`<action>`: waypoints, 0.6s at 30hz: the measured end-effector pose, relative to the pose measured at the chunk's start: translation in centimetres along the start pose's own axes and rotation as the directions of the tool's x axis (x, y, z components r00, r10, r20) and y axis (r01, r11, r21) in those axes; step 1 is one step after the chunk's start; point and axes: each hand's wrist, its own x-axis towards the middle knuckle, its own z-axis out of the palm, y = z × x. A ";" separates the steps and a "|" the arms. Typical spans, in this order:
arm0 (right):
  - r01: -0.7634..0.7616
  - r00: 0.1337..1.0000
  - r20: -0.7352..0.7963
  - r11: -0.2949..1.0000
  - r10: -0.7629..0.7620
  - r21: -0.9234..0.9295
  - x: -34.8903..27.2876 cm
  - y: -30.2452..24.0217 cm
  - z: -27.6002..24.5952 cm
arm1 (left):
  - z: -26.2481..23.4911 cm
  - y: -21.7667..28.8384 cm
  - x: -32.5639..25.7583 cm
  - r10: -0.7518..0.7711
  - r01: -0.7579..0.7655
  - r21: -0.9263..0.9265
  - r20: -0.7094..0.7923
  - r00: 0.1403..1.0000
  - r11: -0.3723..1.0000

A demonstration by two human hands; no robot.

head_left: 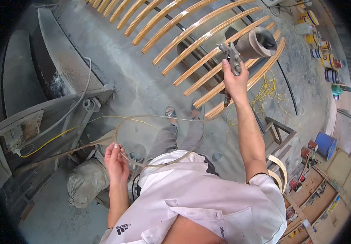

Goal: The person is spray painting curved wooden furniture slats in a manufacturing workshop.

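Note:
My right hand (236, 80) is wrapped round the handle of a grey spray gun (233, 55), raised over the ends of the curved wooden slats (208, 70). A round paint cup (253, 44), dark inside, is attached to the gun. On the left, the fingers of my left hand (117, 162) pinch a thin, translucent hose (159, 164), which loops in front of my body. The slats lie in a row with gaps between them, and their upper faces look glossy. Part of the gun's handle is hidden by my fingers.
Large curved dark panels (49, 61) stand at left near a stuffed sack (88, 183). A yellow cord (267, 91) lies coiled on the floor at right. Paint cans (328, 61) line the right wall. A blue bucket (326, 145) stands by a wooden tool rack (305, 207).

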 end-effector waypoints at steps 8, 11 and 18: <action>-0.044 0.937 0.349 0.997 0.019 0.063 -8.5 0.9 4.6 | -0.6 -0.7 -1.0 -0.031 0.029 -0.020 -0.073 0.997 0.999; 0.073 0.915 0.395 0.997 -0.079 0.030 -10.7 1.9 7.2 | -1.4 -0.4 -0.9 -0.026 0.023 -0.035 -0.071 0.997 0.999; 0.079 0.933 0.356 0.995 -0.051 -0.065 -10.0 4.8 7.2 | -0.7 0.3 -0.9 -0.002 0.003 0.005 -0.100 0.995 1.000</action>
